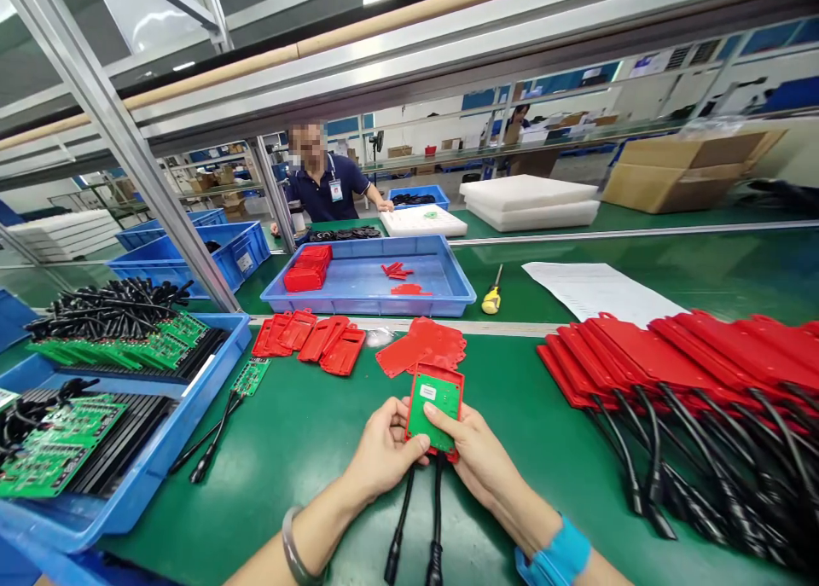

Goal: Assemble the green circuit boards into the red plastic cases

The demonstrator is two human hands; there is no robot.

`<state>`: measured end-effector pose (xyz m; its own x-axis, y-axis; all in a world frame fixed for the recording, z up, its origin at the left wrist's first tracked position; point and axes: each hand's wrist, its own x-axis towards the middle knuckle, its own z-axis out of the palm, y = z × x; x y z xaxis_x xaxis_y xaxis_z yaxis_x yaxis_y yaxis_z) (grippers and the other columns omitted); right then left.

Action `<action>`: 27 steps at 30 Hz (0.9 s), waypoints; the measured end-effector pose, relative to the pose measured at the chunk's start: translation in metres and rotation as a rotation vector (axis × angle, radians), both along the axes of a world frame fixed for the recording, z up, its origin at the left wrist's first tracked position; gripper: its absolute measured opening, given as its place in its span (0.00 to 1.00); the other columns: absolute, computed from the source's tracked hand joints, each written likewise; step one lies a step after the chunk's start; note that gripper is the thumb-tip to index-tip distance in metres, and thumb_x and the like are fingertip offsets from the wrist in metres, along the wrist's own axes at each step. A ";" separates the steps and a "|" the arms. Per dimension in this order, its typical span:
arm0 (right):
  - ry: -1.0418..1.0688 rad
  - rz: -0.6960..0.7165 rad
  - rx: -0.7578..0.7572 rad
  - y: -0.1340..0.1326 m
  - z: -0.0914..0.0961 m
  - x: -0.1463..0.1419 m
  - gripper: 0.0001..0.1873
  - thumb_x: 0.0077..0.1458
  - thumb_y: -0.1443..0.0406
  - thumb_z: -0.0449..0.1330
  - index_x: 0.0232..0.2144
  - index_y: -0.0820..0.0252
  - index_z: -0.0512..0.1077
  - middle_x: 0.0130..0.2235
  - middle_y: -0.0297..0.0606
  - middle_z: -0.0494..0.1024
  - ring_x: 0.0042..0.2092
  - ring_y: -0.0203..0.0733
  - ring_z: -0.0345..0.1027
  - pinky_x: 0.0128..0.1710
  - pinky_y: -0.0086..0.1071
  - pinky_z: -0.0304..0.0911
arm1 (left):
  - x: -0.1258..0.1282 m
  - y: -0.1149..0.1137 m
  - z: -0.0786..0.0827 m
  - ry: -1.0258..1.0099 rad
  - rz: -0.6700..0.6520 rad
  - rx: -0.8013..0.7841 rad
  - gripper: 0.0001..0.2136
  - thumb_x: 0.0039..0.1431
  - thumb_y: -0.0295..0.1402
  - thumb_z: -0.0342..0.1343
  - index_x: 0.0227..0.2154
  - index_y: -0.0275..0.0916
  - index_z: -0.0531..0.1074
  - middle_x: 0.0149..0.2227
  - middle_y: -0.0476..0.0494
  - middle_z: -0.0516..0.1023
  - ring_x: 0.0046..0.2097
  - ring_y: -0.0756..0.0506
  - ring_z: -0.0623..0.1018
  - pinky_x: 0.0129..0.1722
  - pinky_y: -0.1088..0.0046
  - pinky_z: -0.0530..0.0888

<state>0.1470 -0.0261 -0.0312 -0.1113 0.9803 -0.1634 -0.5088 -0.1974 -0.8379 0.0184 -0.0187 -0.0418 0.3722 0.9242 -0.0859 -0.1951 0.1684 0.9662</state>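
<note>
Here, the fingers (419,443) of the left hand (382,451) and right hand (481,454) pinch the red case (440,369) between them; its green circuit board (449,402) appears light, stiff, yet fragile, best held by the rim.

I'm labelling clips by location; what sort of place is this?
Probably an electronics assembly workshop: the left hand and right hand hold a circuit board in a red case, more boards sit in a blue tray, and cabled red cases lie at right.
</note>
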 end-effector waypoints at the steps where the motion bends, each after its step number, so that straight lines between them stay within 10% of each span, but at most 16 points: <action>1: -0.011 0.042 -0.006 -0.001 0.001 0.000 0.20 0.45 0.56 0.67 0.37 0.64 0.75 0.31 0.41 0.79 0.25 0.41 0.69 0.21 0.31 0.65 | -0.003 0.000 0.003 -0.033 -0.058 -0.044 0.17 0.44 0.34 0.65 0.34 0.36 0.65 0.31 0.49 0.70 0.28 0.53 0.71 0.26 0.77 0.72; 7: -0.219 0.152 0.067 0.001 0.002 -0.003 0.26 0.55 0.47 0.54 0.44 0.61 0.71 0.35 0.41 0.78 0.24 0.39 0.69 0.25 0.34 0.68 | -0.007 0.001 0.013 -0.050 -0.110 -0.131 0.18 0.53 0.41 0.58 0.40 0.29 0.71 0.27 0.43 0.74 0.24 0.53 0.69 0.19 0.81 0.65; 11: -0.929 0.034 0.484 0.038 0.011 0.011 0.29 0.65 0.55 0.31 0.50 0.61 0.67 0.44 0.47 0.75 0.41 0.45 0.71 0.39 0.38 0.69 | -0.012 0.010 0.016 -0.139 0.152 -0.158 0.17 0.55 0.40 0.56 0.38 0.28 0.71 0.27 0.39 0.77 0.24 0.52 0.72 0.18 0.81 0.64; 15: -1.249 0.102 0.705 0.095 0.016 0.028 0.17 0.54 0.64 0.55 0.45 0.61 0.72 0.49 0.48 0.71 0.53 0.53 0.59 0.55 0.48 0.54 | -0.024 0.023 0.018 -0.307 0.337 -0.296 0.13 0.56 0.35 0.55 0.38 0.28 0.69 0.30 0.35 0.78 0.24 0.52 0.73 0.17 0.82 0.63; 20: -1.440 0.286 0.872 0.135 0.006 0.031 0.37 0.35 0.68 0.68 0.52 0.61 0.67 0.51 0.50 0.70 0.51 0.62 0.58 0.50 0.55 0.55 | -0.028 0.029 0.017 -0.413 0.396 -0.445 0.12 0.57 0.33 0.53 0.41 0.29 0.67 0.32 0.36 0.78 0.21 0.55 0.70 0.18 0.82 0.63; 27: -1.517 0.194 1.061 0.117 0.019 0.032 0.16 0.53 0.69 0.58 0.46 0.60 0.71 0.39 0.44 0.72 0.44 0.50 0.61 0.47 0.45 0.58 | -0.020 0.021 0.015 -0.343 0.397 -0.273 0.13 0.53 0.35 0.58 0.39 0.33 0.69 0.28 0.45 0.75 0.23 0.53 0.71 0.18 0.80 0.65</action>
